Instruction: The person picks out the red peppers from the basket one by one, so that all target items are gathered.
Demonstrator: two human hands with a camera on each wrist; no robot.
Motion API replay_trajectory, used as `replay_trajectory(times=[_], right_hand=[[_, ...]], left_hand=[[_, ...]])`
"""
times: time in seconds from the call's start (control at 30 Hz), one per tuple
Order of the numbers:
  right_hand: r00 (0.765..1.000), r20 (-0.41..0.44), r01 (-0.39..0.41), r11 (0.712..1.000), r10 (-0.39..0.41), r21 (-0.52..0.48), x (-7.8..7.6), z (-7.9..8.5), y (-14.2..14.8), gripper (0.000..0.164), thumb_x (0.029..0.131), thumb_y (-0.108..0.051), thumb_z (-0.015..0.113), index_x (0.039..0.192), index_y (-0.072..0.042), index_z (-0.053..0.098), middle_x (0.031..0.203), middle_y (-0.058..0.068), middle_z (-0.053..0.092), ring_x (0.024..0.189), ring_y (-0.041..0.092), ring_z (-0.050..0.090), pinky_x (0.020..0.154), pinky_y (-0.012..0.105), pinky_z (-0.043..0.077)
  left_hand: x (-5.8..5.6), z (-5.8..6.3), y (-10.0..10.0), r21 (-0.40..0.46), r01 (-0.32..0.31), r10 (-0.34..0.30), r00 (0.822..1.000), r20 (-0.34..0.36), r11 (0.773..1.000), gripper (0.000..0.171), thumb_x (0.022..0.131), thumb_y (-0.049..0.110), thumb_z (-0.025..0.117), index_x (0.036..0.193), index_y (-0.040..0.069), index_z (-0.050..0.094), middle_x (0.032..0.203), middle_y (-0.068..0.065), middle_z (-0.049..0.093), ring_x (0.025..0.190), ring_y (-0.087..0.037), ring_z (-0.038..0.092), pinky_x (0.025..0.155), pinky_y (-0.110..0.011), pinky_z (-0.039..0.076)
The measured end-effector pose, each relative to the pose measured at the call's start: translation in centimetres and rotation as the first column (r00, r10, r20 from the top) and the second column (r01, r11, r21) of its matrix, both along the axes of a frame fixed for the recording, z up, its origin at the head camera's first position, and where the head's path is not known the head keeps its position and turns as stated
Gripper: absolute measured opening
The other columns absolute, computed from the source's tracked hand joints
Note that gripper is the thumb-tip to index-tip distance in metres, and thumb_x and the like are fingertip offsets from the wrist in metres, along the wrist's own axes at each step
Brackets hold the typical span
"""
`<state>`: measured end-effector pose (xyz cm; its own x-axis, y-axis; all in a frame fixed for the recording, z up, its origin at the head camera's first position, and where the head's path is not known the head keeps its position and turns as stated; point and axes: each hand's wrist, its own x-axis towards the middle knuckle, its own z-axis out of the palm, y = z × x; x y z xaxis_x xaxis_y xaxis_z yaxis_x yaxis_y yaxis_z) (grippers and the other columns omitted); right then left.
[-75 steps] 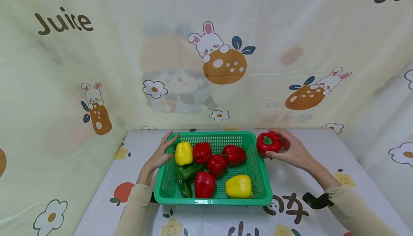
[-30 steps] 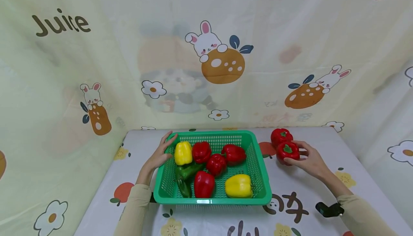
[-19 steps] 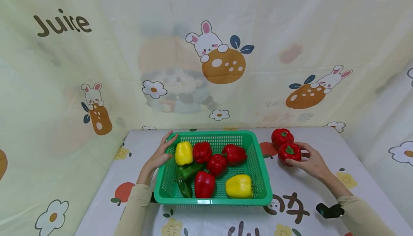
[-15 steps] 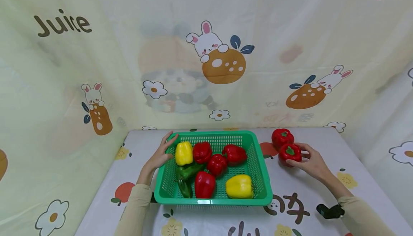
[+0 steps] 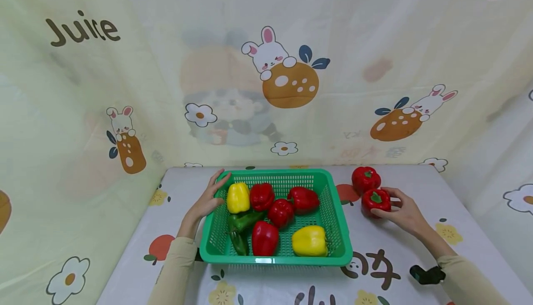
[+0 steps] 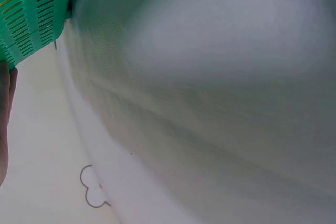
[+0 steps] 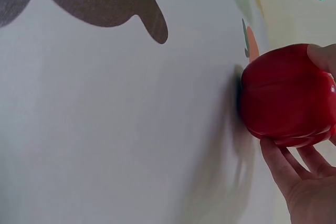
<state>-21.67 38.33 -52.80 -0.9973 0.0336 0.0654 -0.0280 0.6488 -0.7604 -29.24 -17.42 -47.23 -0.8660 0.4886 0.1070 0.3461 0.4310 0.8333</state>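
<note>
My right hand (image 5: 404,210) holds a red bell pepper (image 5: 372,207) on the table right of the basket, thumb on the near side and fingers on the far side. In the right wrist view the bell pepper (image 7: 286,95) sits between thumb and fingers, its base at the cloth. Just behind it stands a second red bell pepper (image 5: 366,179). My left hand (image 5: 204,202) rests on the green plastic basket (image 5: 343,231) at its back left corner, fingers fairly straight over the rim. In the left wrist view, part of that hand (image 6: 4,114) shows against the basket wall (image 6: 31,19).
In the basket lie several red bell peppers (image 5: 264,239), two yellow bell peppers (image 5: 310,241) (image 5: 238,198) and green peppers (image 5: 245,221). A printed cloth (image 5: 387,235) covers the table, and printed curtains (image 5: 291,124) hang behind and at both sides.
My right hand has carried the red bell pepper from the basket's right rim rightward and down to the table, in front of another red one. It has hardly moved over the last second. The left hand stays put.
</note>
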Motion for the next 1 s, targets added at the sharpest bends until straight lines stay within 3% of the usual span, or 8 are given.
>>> replay_trajectory(times=[1.0], right_hand=[[0.999,0.038,-0.011,1.0,0.012,-0.022,0.23,0.79,-0.34,0.084,0.087,-0.034,0.074,0.149,0.004,0.031,0.144,0.035,0.036,0.124,0.055,0.04,0.086,0.059,0.05]], left_hand=[[0.25,0.27,0.06,0.011,-0.001,0.001,1.0,0.015,1.0,0.082,0.077,-0.017,0.05,0.154,-0.003,0.025,0.162,-0.022,-0.003,0.147,-0.045,-0.005,0.107,-0.072,0.014]])
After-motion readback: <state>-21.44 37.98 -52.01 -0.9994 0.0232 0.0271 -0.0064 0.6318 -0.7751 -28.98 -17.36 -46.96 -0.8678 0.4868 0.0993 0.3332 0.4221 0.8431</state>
